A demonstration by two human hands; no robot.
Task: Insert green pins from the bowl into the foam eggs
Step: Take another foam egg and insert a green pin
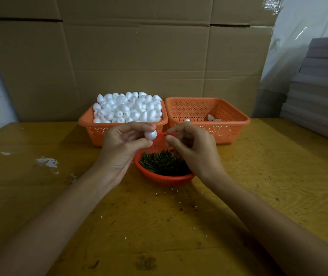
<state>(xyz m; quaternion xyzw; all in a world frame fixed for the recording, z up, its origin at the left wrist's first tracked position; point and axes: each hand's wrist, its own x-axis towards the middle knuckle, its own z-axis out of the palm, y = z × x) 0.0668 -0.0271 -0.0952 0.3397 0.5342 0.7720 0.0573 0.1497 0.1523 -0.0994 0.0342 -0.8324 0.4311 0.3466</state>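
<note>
Cardboard backs the desk [258,176]. Our left hand [123,150] has its grip clamped on a foam egg [150,135] over the far rim of the bowl [165,179]. Our right hand [191,150] pinches a green pin [165,134] just right of the egg. Only the pin's tip shows, pointing left, so we judge a short leftward push comes next.

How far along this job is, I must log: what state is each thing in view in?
left hand, holds a foam egg at its fingertips
foam egg, raised over the bowl, no pin seen in it
right hand, pinches a green pin near the egg
bowl, holds a pile of green pins
left basket, heaped with foam eggs
right basket, nearly bare, few eggs inside
</note>
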